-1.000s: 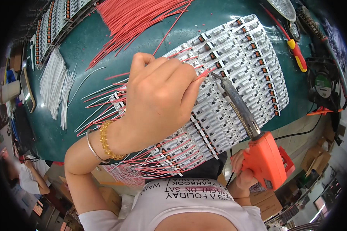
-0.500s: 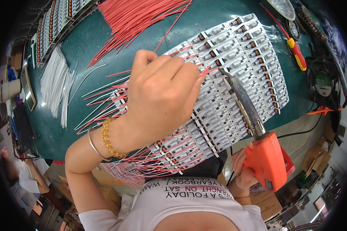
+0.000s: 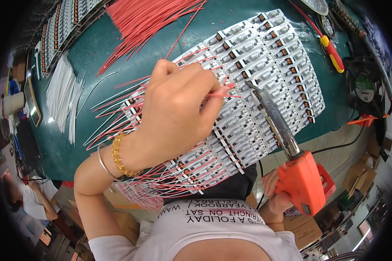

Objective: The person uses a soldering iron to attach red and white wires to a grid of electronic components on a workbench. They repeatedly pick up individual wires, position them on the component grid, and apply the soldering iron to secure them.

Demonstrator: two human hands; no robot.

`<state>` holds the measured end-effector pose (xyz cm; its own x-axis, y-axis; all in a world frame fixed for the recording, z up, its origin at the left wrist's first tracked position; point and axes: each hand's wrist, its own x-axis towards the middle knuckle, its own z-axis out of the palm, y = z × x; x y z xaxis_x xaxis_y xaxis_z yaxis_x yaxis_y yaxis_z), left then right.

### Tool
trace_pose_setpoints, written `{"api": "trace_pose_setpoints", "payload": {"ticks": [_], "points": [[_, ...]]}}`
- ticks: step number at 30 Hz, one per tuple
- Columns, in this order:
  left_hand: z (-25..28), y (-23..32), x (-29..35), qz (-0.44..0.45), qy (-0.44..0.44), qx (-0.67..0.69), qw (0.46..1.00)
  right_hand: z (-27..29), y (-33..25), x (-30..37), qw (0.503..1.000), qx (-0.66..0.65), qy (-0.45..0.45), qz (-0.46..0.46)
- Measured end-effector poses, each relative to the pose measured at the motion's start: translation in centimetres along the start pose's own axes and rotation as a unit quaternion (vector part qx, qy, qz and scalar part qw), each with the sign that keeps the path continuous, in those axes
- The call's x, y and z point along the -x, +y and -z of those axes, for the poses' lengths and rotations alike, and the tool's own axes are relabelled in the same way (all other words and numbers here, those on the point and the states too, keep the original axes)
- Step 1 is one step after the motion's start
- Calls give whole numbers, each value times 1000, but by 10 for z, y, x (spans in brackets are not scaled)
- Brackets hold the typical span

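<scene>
Even, fairly bright light falls from above onto the back of the left hand (image 3: 183,104) and the pale circuit boards (image 3: 248,108) around it, while the dark green surface (image 3: 89,54) beyond it carries soft whitish glare and the metal barrel (image 3: 285,137) of the iron above the right hand (image 3: 278,193) glints. Around the hands the view is reasonably sharp, but outward from them fisheye bending curves the surface's edges, the background person (image 3: 39,200) to their left looks small and soft, and the corners sink into black.
</scene>
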<state>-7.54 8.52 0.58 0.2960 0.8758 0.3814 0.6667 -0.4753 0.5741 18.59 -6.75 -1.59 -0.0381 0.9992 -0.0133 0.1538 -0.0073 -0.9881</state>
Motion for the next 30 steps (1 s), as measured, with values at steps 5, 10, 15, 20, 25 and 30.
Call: {"api": "trace_pose_setpoints", "payload": {"ticks": [5, 10, 15, 20, 25, 30], "points": [[0, -2, 1, 1, -7, 7, 1000, -2, -5, 1, 997, 77, 6, -18], [-1, -2, 0, -5, -12, -1, 1000, -8, -12, 4, 971, 236, 42, 5], [3, -3, 1, -10, -8, -10, 1000, 16, 27, 39, 995, 68, 76, 22], [1, -2, 0, -9, -14, -9, 1000, -8, -18, 0, 980, 199, 31, 4], [-4, -3, 0, -11, 43, 17, 999, -6, -22, 8, 994, 25, 65, -81], [-3, 5, 3, 11, 13, 69, 997, -1, -11, 10, 998, 16, 46, -30]]}}
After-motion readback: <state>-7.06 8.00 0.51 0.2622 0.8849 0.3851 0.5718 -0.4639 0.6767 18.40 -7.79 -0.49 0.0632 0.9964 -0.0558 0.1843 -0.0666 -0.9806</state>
